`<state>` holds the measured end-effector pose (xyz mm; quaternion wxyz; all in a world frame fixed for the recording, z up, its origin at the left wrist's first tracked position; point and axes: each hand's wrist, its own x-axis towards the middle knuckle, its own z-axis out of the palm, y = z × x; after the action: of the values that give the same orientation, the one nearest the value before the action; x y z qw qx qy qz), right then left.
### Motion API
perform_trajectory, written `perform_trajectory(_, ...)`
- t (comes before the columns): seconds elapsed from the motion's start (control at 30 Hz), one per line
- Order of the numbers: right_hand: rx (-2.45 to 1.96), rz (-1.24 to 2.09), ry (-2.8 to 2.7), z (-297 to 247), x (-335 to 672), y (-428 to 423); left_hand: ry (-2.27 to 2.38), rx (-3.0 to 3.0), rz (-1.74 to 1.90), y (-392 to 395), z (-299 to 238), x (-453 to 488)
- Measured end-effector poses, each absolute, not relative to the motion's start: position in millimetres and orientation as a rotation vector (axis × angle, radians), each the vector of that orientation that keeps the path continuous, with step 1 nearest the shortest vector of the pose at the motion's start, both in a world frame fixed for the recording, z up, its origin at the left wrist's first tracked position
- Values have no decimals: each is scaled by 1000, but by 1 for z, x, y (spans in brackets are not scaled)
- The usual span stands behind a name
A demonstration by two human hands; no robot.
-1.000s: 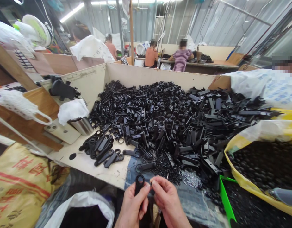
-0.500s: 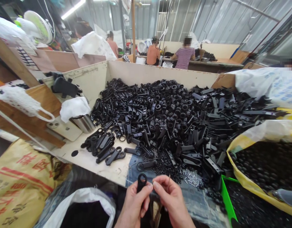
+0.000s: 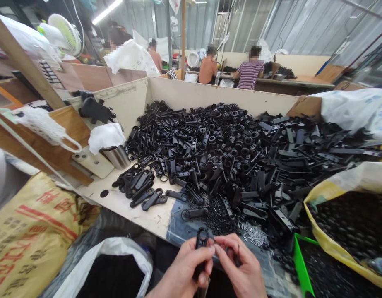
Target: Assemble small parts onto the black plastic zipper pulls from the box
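My left hand (image 3: 193,261) is closed round a black plastic part with a ring-shaped end (image 3: 202,236); the ring stands upright above the thumb. My right hand (image 3: 239,263) is closed beside it, thumb and forefinger pinched at the ring part's right side, the two hands' fingertips nearly touching. Small dark pieces (image 3: 238,249) show among the right fingers, one thin and pin-like; their exact kind is too small to tell. Beyond the hands lie small black pieces (image 3: 220,217) and a heap of short silvery pins (image 3: 253,234) on the table.
A large pile of black ring-ended parts (image 3: 191,140) fills the walled table (image 3: 153,223). Finished-looking handles (image 3: 155,199) lie at the left near a phone (image 3: 96,161) and steel cup (image 3: 118,156). A yellow-edged sack (image 3: 315,221), green tray (image 3: 302,265) and white sack (image 3: 141,252) stand near me.
Both hands sit further right and slightly lower in view, still together. The camera has turned a little left, so the surroundings appear shifted right. The ring part remains in my left hand.
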<state>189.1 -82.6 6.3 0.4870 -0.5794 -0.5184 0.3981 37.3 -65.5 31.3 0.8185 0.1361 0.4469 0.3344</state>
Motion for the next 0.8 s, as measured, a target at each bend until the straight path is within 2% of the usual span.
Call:
perform_trajectory(0.37, -1303, 956, -1522, 13, 181, -72, 1006, 552, 650, -74, 37, 23)
perform_trajectory(0.67, -1402, 1113, -1434, 7, 175, -74, 1150, 760, 636, -75, 31, 14)
perform_trajectory(0.8, -1368, 1059, -1467, 4, 172, -79, 1175, 792, 625, -72, 38, 13)
